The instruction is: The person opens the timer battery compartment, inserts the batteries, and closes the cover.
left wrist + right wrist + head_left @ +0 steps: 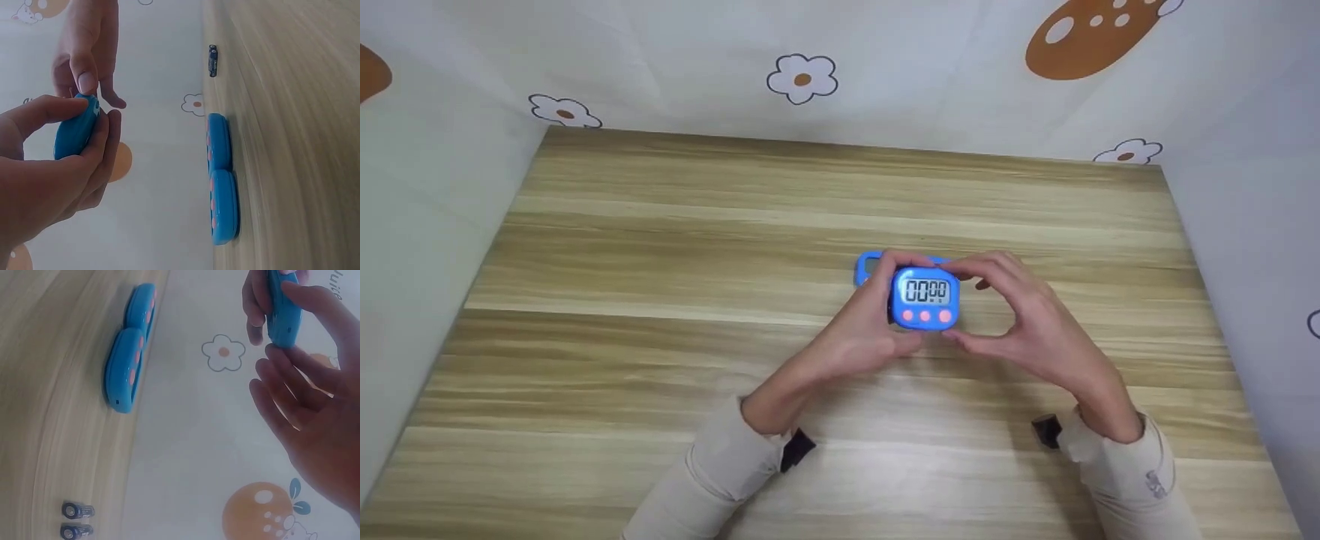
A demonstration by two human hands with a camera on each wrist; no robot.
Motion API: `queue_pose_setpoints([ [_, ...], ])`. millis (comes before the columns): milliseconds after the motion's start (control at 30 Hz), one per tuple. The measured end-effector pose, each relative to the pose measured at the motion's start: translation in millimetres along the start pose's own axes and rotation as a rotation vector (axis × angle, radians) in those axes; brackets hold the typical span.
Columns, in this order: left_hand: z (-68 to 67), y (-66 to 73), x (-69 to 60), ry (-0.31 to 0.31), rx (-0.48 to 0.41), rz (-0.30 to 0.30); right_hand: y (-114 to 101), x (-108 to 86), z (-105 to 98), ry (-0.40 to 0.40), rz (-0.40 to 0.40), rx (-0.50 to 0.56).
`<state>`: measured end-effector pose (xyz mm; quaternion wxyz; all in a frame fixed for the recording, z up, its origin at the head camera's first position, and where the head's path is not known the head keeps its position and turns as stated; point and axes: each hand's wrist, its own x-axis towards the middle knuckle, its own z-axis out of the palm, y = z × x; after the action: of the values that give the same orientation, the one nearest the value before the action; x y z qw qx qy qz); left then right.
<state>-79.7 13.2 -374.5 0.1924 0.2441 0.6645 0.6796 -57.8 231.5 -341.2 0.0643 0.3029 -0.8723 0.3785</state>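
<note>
Blue plastic timer, rounded, three pink buttons [925, 298]: raised above the wood-grain table [660, 262], display facing the head camera, digits reading 00 00.
Left hand [862, 330]: grasps the timer's left side, thumb below, fingers above.
Right hand [1039, 322]: pinches the opposite side between thumb and fingertips.
Second blue, pink-buttoned timer [225, 207]: on the table, untouched.
Third blue, pink-buttoned timer [219, 143]: lies beside the second, apparently touching it.
Two dark blue cylindrical batteries [79, 510]: loose on the table, side by side.
Done, by judgement: held timer appears powered.
Left, by judgement: held timer not yet set down; batteries unfitted; table timers' readiness cannot be told.
</note>
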Motion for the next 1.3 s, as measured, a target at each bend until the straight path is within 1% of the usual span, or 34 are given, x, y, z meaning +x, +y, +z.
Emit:
queue_pose_setpoints([
  [133,-0.5,0.4,-0.7,0.002,0.021,-0.009,21,-5.8,4,-0.013,0.008,-0.017],
  [300,-1.4,0.7,-1.1,-0.004,0.037,-0.032,21,-6.1,4,-0.01,0.006,-0.012],
  [333,-1.8,0.9,-1.1,-0.005,0.046,-0.032,21,-6.1,5,-0.008,0.007,-0.012],
  [367,-2.3,1.2,-1.2,-0.005,0.076,-0.03,21,-6.2,5,-0.007,0.009,-0.014],
  [433,-4.4,2.4,-1.5,0.001,0.181,-0.006,20,-6.1,6,-0.004,0.016,-0.02],
  [567,-13.1,7.6,-4.3,0.009,0.47,0.036,19,-4.2,11,-0.008,0.029,-0.04],
  [633,-19.8,11.0,-6.6,0.002,0.558,0.041,19,-1.2,15,-0.014,0.033,-0.043],
  [700,-28.2,13.6,-8.0,0.0,0.615,0.043,19,4.8,20,-0.019,0.035,-0.046],
  [767,-37.7,15.2,-8.8,0.01,0.672,0.039,19,15.1,28,-0.031,0.033,-0.049],
  [833,-48.6,14.2,-9.1,0.032,0.752,0.024,20,29.0,38,-0.046,0.028,-0.078],
  [933,-64.6,8.5,-8.6,0.065,0.857,-0.008,23,51.5,56,-0.081,0.015,-0.143],
  [1033,-77.6,-1.7,-5.4,0.086,0.926,-0.037,28,69.6,71,-0.122,0.021,-0.218],
  [1167,-90.4,-18.6,0.7,0.103,0.96,-0.084,35,86.3,87,-0.182,0.041,-0.298],
  [1300,-97.6,-32.9,3.9,0.09,0.953,-0.138,41,94.5,99,-0.226,0.044,-0.362],
])
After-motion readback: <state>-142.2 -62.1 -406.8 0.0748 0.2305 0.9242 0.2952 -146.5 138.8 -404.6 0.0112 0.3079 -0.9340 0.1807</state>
